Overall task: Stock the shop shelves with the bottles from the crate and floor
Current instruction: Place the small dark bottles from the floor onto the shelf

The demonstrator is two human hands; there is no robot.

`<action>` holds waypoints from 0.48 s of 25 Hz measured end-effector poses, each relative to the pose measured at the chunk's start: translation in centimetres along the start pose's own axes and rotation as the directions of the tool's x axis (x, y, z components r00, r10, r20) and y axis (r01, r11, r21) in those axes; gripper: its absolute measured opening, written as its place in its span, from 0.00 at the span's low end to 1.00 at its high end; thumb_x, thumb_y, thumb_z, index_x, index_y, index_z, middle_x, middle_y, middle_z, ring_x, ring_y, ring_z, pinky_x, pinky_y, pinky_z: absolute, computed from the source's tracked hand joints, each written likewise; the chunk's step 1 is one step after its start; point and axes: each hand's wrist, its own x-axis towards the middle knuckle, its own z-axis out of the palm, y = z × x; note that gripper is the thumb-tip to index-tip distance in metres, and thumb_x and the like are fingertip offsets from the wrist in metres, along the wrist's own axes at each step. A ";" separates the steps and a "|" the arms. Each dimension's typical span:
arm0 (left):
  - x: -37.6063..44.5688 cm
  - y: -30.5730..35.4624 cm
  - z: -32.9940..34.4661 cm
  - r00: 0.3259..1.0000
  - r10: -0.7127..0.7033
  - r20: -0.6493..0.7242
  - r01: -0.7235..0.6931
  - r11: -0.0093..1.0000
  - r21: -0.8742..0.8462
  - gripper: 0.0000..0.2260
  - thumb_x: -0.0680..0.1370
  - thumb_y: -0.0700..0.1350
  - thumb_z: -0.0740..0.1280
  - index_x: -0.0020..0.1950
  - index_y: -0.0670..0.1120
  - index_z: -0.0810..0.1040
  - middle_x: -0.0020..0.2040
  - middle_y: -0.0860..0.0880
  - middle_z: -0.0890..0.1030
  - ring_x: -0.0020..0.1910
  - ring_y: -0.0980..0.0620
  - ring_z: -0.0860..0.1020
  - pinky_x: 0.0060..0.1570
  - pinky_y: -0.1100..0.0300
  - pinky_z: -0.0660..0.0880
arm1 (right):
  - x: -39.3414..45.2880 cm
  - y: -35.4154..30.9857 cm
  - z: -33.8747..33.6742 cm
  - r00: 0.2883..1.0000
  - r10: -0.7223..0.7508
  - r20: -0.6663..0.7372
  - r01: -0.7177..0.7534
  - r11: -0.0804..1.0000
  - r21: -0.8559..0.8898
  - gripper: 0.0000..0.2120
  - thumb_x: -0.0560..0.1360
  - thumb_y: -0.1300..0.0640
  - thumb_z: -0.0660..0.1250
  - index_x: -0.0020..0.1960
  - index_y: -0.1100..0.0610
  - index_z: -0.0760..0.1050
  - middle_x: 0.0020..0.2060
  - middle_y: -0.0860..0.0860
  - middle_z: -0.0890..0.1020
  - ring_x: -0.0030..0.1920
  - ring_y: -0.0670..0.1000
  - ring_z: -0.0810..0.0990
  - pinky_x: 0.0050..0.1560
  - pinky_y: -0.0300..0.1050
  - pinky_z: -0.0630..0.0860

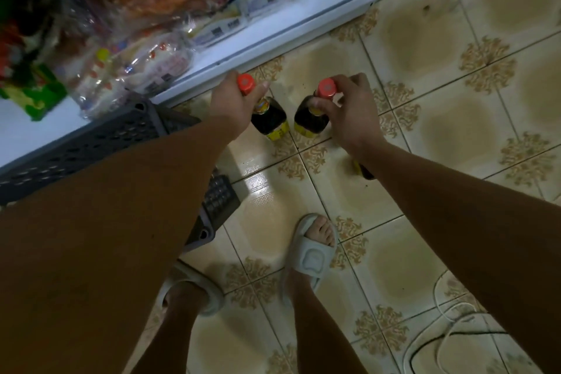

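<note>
Left hand (232, 103) curled round the neck of the left bottle (267, 114), just under its orange cap; right hand (349, 109) pinching the right bottle (312, 118) at the cap. Both bottles upright over the tiled floor (425, 118), long axes vertical, just beside each other. White shelf (273, 36) up and left, nearer the left hand; crate (91, 146) beneath that forearm.

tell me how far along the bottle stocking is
Nothing shows as finished: no bottles appear on the white shelf, which holds clear plastic food packets. In hand: the left hand and right hand each grip a dark red-capped bottle by the neck. Both need shelving. The grey slatted crate is mostly hidden.
</note>
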 end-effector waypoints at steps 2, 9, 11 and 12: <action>-0.5 1.5 -2.5 0.999 0.010 -0.030 -0.011 0.999 -0.053 0.16 0.78 0.58 0.66 0.44 0.47 0.66 0.42 0.47 0.72 0.45 0.46 0.74 0.55 0.43 0.77 | 0.1 -2.9 -1.8 0.997 -0.063 0.037 0.063 0.998 0.023 0.13 0.76 0.50 0.68 0.57 0.55 0.75 0.51 0.50 0.74 0.49 0.47 0.72 0.45 0.33 0.65; -1.4 7.6 -11.4 0.987 0.154 -0.052 -0.160 0.974 -0.158 0.14 0.77 0.56 0.69 0.55 0.48 0.74 0.46 0.51 0.78 0.49 0.49 0.78 0.55 0.44 0.78 | 1.2 -13.9 -6.8 0.993 -0.037 0.113 -0.013 0.914 0.406 0.11 0.77 0.52 0.69 0.53 0.57 0.72 0.47 0.55 0.80 0.48 0.50 0.80 0.53 0.51 0.79; -1.3 9.1 -14.4 0.979 0.191 -0.078 -0.201 0.967 -0.155 0.11 0.76 0.57 0.69 0.48 0.51 0.74 0.43 0.51 0.79 0.49 0.49 0.79 0.56 0.44 0.78 | 1.6 -17.2 -7.9 0.992 -0.046 0.118 -0.016 0.878 0.478 0.12 0.77 0.53 0.69 0.57 0.57 0.74 0.50 0.54 0.81 0.52 0.51 0.81 0.58 0.55 0.80; -1.3 9.7 -15.8 0.973 0.212 -0.093 -0.223 0.966 -0.129 0.11 0.76 0.57 0.69 0.42 0.52 0.72 0.39 0.52 0.77 0.46 0.48 0.78 0.54 0.44 0.78 | 1.7 -18.9 -8.3 0.993 -0.056 0.101 -0.001 0.870 0.493 0.14 0.77 0.53 0.69 0.60 0.58 0.75 0.51 0.53 0.81 0.54 0.51 0.81 0.60 0.55 0.78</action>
